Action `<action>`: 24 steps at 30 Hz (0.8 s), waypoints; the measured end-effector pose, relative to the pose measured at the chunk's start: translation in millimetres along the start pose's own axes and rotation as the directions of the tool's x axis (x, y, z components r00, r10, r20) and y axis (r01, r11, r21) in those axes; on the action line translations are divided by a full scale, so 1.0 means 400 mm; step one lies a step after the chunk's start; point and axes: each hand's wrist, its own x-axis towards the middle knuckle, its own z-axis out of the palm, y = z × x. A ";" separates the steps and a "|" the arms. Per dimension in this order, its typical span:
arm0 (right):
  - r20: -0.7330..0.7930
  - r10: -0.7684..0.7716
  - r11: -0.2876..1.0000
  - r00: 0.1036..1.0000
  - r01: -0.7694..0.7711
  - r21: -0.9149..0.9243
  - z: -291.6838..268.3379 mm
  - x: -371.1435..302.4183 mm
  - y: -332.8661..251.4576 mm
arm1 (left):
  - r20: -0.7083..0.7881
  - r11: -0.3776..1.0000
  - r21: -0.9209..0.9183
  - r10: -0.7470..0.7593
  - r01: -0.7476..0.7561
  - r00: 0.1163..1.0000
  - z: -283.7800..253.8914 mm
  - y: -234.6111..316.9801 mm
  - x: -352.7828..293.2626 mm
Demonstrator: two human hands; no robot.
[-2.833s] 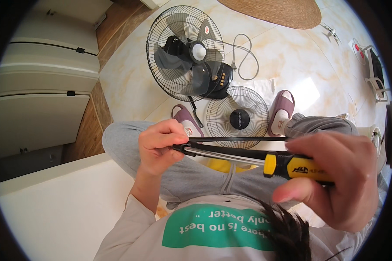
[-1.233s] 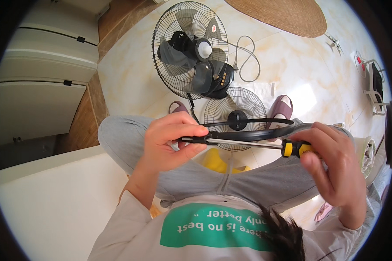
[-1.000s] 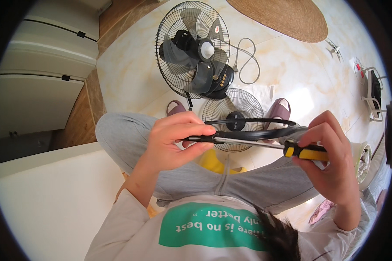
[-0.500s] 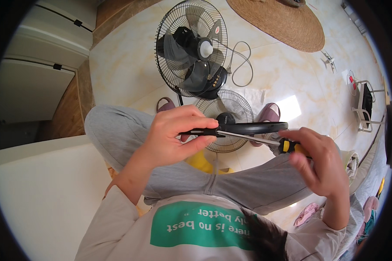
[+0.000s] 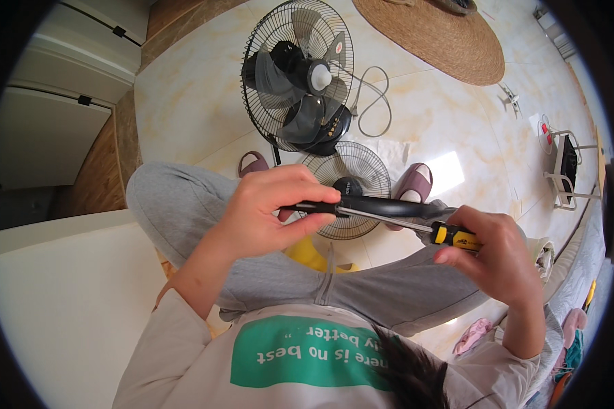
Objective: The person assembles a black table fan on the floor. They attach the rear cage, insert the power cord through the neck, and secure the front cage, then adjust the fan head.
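My left hand pinches one end of a black plastic ring, seen nearly edge-on above my lap. Wrapped round the black and yellow handle of a screwdriver is my right hand. The metal shaft runs left along the ring, and its tip meets the part beside my left fingertips. Whether the tip sits in a screw is too small to tell. Beyond my hands lies a round wire fan grille with a dark centre badge. Behind it is a black fan with its blades exposed.
A grey power cord loops beside the fan. Purple slippers are on my feet, close to the grille. A woven mat lies at the far right, a white-framed rack at the right. Something yellow sits below my hands.
My right hand has turned on the screwdriver handle, showing more of its yellow side. The ring has tilted slightly, its right end dipping. My left hand keeps its grip.
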 end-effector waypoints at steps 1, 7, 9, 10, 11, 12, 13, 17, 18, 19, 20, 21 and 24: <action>-0.028 -0.057 0.998 0.998 0.057 0.023 0.000 -0.003 0.003 | 0.024 1.000 -0.003 -0.008 0.008 1.000 -0.001 0.000 -0.001; -0.192 -0.104 0.976 0.976 0.137 0.171 0.017 -0.007 0.034 | -0.005 0.999 0.042 0.003 -0.003 1.000 -0.005 0.002 -0.002; -0.239 -0.009 0.941 0.971 0.089 0.326 0.028 -0.010 0.037 | -0.008 0.999 0.047 -0.001 0.002 1.000 -0.002 0.003 0.000; -0.244 -0.043 0.949 0.969 0.116 0.294 0.027 -0.008 0.039 | -0.008 0.999 0.043 -0.006 0.007 1.000 -0.001 0.005 0.001; -0.239 -0.053 0.949 0.969 0.123 0.289 0.028 -0.006 0.040 | -0.001 0.999 0.044 -0.007 0.007 1.000 0.001 0.006 0.002; -0.235 -0.063 0.950 0.970 0.131 0.283 0.027 -0.004 0.040 | 0.008 0.999 0.044 -0.011 0.011 1.000 0.002 0.008 0.004; -0.172 0.002 0.945 0.985 0.055 0.323 0.026 -0.002 0.040 | 0.017 0.999 0.044 -0.015 0.014 1.000 0.003 0.010 0.005; -0.051 0.133 0.940 0.990 -0.109 0.324 0.022 -0.008 0.030 | 0.016 0.996 0.084 0.019 -0.021 1.000 0.010 0.013 0.010; -0.061 0.144 0.946 0.988 -0.120 0.301 0.022 -0.011 0.026 | 0.017 0.995 0.093 0.018 -0.020 1.000 0.011 0.013 0.010; -0.070 0.156 0.952 0.985 -0.131 0.278 0.024 -0.013 0.023 | 0.019 0.995 0.102 0.017 -0.018 1.000 0.013 0.013 0.009; -0.121 0.064 0.978 0.991 -0.038 0.207 0.022 -0.014 0.021 | 0.022 0.993 0.119 0.007 -0.009 1.000 0.013 0.013 0.009; -0.166 -0.032 0.990 0.986 0.054 0.130 0.021 -0.015 0.018 | 0.025 0.991 0.137 -0.002 -0.001 1.000 0.014 0.012 0.009; -0.310 -0.142 0.985 0.940 0.165 0.050 0.020 -0.012 0.015 | 0.038 0.991 0.128 0.036 -0.040 0.999 0.019 0.006 0.010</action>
